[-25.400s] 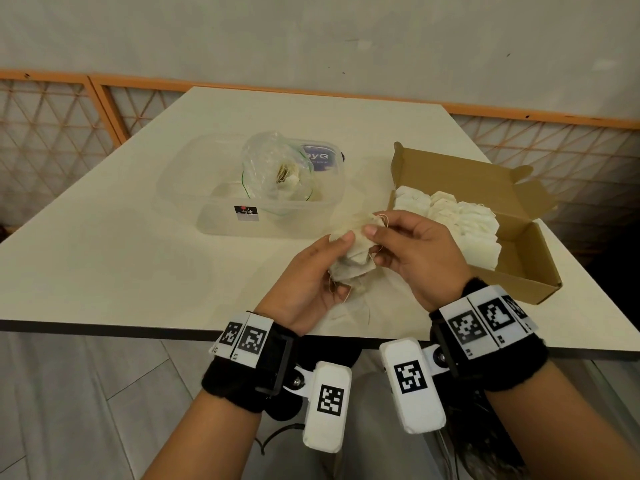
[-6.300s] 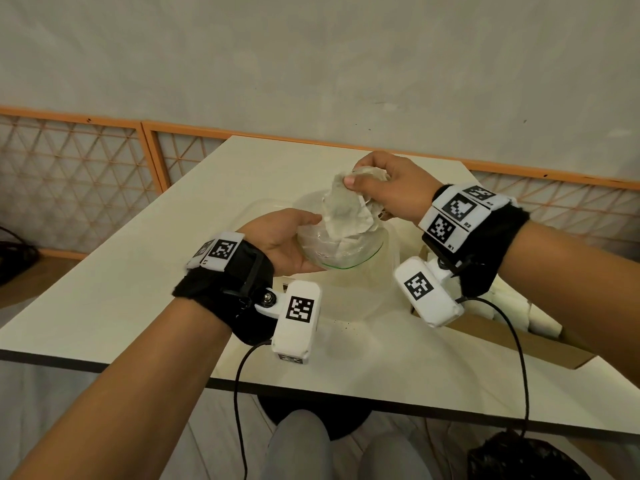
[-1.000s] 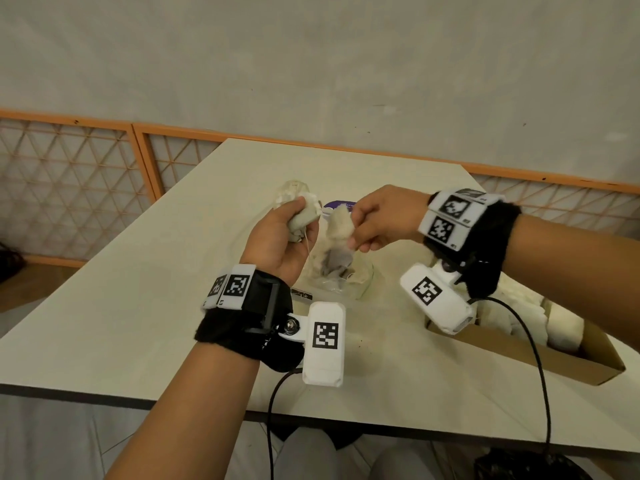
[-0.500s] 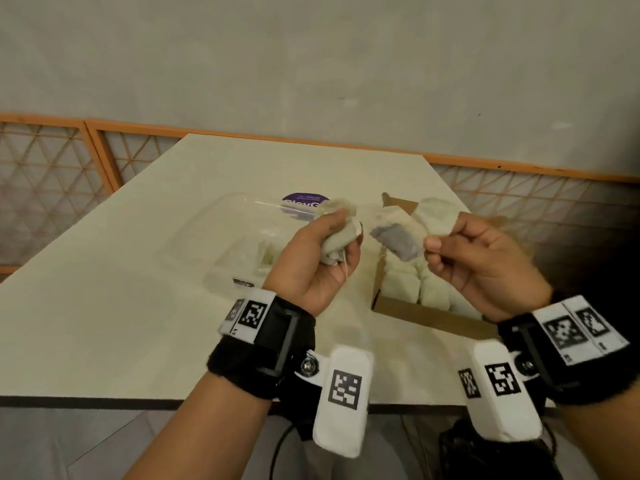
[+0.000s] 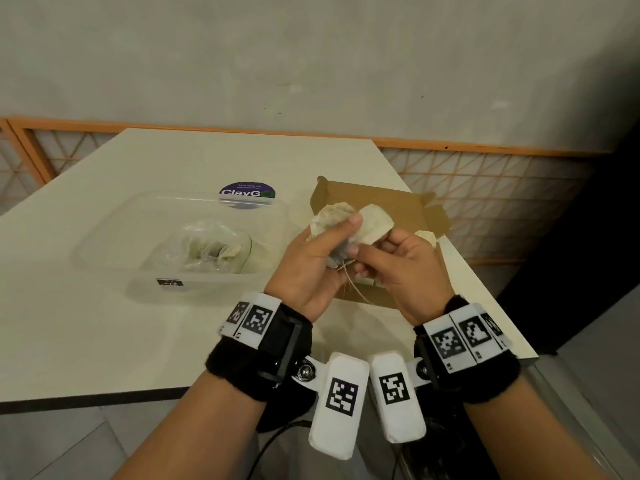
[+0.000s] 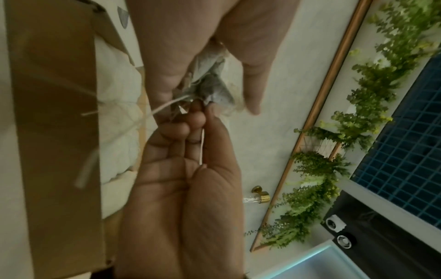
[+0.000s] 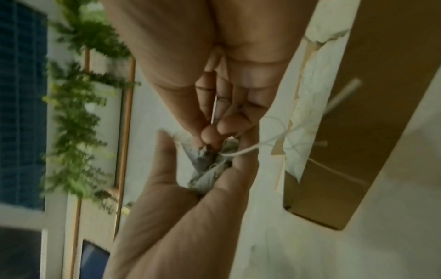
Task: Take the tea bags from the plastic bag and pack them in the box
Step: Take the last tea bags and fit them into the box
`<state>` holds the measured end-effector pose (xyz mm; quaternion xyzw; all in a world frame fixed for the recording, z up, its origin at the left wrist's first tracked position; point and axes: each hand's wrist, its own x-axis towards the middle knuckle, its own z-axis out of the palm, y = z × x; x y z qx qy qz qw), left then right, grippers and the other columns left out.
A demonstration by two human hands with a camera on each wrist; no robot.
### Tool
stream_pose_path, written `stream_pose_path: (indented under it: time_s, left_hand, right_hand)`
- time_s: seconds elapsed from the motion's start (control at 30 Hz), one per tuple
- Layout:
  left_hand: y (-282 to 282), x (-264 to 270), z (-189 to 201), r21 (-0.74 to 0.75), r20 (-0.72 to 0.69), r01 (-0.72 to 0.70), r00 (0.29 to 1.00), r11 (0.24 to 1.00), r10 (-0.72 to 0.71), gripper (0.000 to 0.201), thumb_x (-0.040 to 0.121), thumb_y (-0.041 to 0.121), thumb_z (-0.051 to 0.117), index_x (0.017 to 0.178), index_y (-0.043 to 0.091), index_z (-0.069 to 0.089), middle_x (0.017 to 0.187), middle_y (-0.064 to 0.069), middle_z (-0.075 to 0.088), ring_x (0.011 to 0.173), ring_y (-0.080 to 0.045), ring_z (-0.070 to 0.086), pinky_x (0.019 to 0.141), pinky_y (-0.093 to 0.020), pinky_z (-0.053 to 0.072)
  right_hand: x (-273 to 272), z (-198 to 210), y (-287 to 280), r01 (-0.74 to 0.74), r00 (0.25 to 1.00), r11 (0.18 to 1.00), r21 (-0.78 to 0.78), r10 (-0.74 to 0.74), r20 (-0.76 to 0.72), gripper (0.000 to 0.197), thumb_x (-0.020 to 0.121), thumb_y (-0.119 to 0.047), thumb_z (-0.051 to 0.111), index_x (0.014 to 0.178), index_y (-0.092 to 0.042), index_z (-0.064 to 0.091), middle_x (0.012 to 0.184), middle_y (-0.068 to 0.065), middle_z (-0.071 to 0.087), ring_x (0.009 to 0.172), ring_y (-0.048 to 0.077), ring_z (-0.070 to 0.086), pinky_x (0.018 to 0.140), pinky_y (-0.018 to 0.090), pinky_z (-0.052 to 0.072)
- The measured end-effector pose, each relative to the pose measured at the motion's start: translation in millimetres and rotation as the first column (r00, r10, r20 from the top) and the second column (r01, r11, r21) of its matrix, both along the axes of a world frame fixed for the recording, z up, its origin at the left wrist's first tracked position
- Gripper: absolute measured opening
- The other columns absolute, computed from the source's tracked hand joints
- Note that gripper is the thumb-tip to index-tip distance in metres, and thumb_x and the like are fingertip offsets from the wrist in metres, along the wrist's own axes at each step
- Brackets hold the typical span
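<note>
Change: half a second ago the hands were held apart, each with its own tea bags; now the two are pressed together above the near end of the box, so the bags have been gathered into one clump.
Left hand: the left hand is curled round a crumpled tea bag, thumb on top; its fingers are seen from the wrist to pinch the grey bundle and a string.
Right hand: the right hand is clenched on a second tea bag, touching the left hand's bag.
Strings: loose strings hang below the two hands and appear tangled; this is judged, not certain.
Box: the cardboard box lies open at the right of the table, with white tea bags already packed inside, mostly hidden behind the hands.
Plastic bag: the plastic bag lies crumpled in a clear tub to the left; a few bags seem to be left in it.
Meaning: the handful is probably being straightened for packing; placing it in the box is likely next.
Risk: a snagged string could drag a packed bag out.
</note>
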<state>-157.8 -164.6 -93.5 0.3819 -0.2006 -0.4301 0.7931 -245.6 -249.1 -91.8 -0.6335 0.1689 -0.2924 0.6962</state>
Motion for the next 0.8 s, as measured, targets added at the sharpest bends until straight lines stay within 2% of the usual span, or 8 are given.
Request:
stream_pose_path:
  time_s: [0.07, 0.17, 0.27, 0.37, 0.47, 0.6, 0.67, 0.8]
  left_hand:
    - [2.8, 3.4, -4.9, 0.074, 0.035, -0.036, 0.999, 0.997, 0.034, 0.037, 0.078, 0.013, 0.066, 0.111, -0.004, 0.059, 0.081, -0.013, 0.065, 0.065, -0.02, 0.06, 0.054, -0.028, 0.05]
    - [12.2, 13.4, -14.0, 0.122, 0.007, -0.048, 0.999, 0.991, 0.047, 0.02, 0.083, 0.004, 0.061, 0.102, 0.001, 0.061, 0.084, -0.012, 0.068, 0.07, -0.02, 0.065, 0.06, -0.029, 0.055]
    - [24.0, 23.1, -17.0, 0.113, -0.174, -0.053, 0.982, 0.992, 0.073, 0.024, 0.075, 0.0, 0.061, 0.099, -0.005, 0.062, 0.09, -0.016, 0.067, 0.075, -0.019, 0.067, 0.061, -0.024, 0.056]
    - [34.0, 32.6, -16.5, 0.038, -0.439, -0.048, 0.896, 0.998, 0.06, 0.012, 0.068, -0.004, 0.058, 0.078, -0.003, 0.064, 0.078, -0.013, 0.068, 0.068, -0.019, 0.067, 0.053, -0.019, 0.054]
    - [45.4, 47.4, -20.4, 0.024, -0.484, -0.075, 0.872, 0.997, 0.078, 0.027, 0.066, -0.008, 0.062, 0.091, 0.0, 0.059, 0.085, -0.014, 0.069, 0.07, -0.023, 0.067, 0.05, -0.021, 0.053]
    - [68.3, 72.6, -30.6, -0.095, -0.563, -0.112, 0.826, 0.989, 0.039, 0.077, 0.027, -0.022, 0.082, 0.098, -0.002, 0.061, 0.091, -0.016, 0.071, 0.069, -0.029, 0.068, 0.05, -0.025, 0.054]
    - [77.3, 81.2, -35.3, -0.107, -0.586, -0.137, 0.808, 0.985, 0.049, 0.073, 0.023, -0.023, 0.082, 0.092, -0.004, 0.067, 0.093, -0.014, 0.071, 0.071, -0.029, 0.068, 0.052, -0.024, 0.055]
    - [86.1, 81.4, -41.7, -0.127, -0.605, -0.179, 0.793, 0.976, 0.067, 0.068, 0.026, -0.023, 0.083, 0.09, -0.004, 0.069, 0.096, -0.014, 0.07, 0.074, -0.03, 0.068, 0.053, -0.026, 0.055]
  right_hand:
    - [0.1, -1.6, -1.2, -0.05, 0.994, 0.993, -0.111, 0.038, -0.107, 0.017, 0.077, 0.005, 0.066, 0.089, 0.012, 0.058, 0.064, 0.012, 0.06, 0.051, 0.01, 0.055, 0.053, 0.017, 0.049]
    - [-2.2, -2.2, -0.3, -0.216, 0.962, 0.964, -0.155, 0.183, -0.201, 0.008, 0.078, 0.006, 0.065, 0.077, 0.0, 0.061, 0.063, 0.008, 0.061, 0.057, 0.013, 0.055, 0.057, 0.018, 0.05]
    - [-4.4, -3.5, -1.4, -0.278, 0.951, 0.952, -0.128, 0.254, -0.177, 0.014, 0.078, 0.008, 0.063, 0.085, -0.004, 0.066, 0.073, 0.011, 0.062, 0.064, 0.013, 0.059, 0.063, 0.02, 0.053]
    - [-1.9, -11.5, -4.5, -0.165, 0.977, 0.966, -0.196, 0.134, -0.163, 0.012, 0.078, 0.005, 0.065, 0.086, -0.003, 0.067, 0.074, 0.011, 0.062, 0.068, 0.013, 0.06, 0.068, 0.021, 0.053]
    - [-1.0, -26.3, -8.5, -0.047, 0.963, 0.9, -0.433, -0.074, -0.259, 0.011, 0.079, -0.007, 0.069, 0.087, -0.014, 0.069, 0.087, 0.004, 0.067, 0.079, 0.01, 0.059, 0.074, 0.013, 0.047]
    - [-4.2, -39.5, -8.2, -0.087, 0.919, 0.74, -0.667, -0.199, -0.34, 0.015, 0.081, -0.014, 0.068, 0.096, -0.017, 0.07, 0.091, -0.007, 0.063, 0.085, 0.003, 0.056, 0.079, 0.006, 0.041]
    - [-2.7, -42.5, -5.3, -0.114, 0.921, 0.67, -0.734, -0.206, -0.331, 0.017, 0.083, -0.011, 0.066, 0.099, -0.014, 0.071, 0.09, -0.006, 0.06, 0.088, 0.009, 0.055, 0.083, 0.012, 0.041]
    - [-0.6, -37.9, 6.4, -0.2, 0.922, 0.717, -0.668, -0.093, -0.375, 0.019, 0.085, -0.006, 0.062, 0.098, -0.015, 0.073, 0.094, -0.004, 0.063, 0.091, 0.009, 0.057, 0.081, 0.005, 0.04]
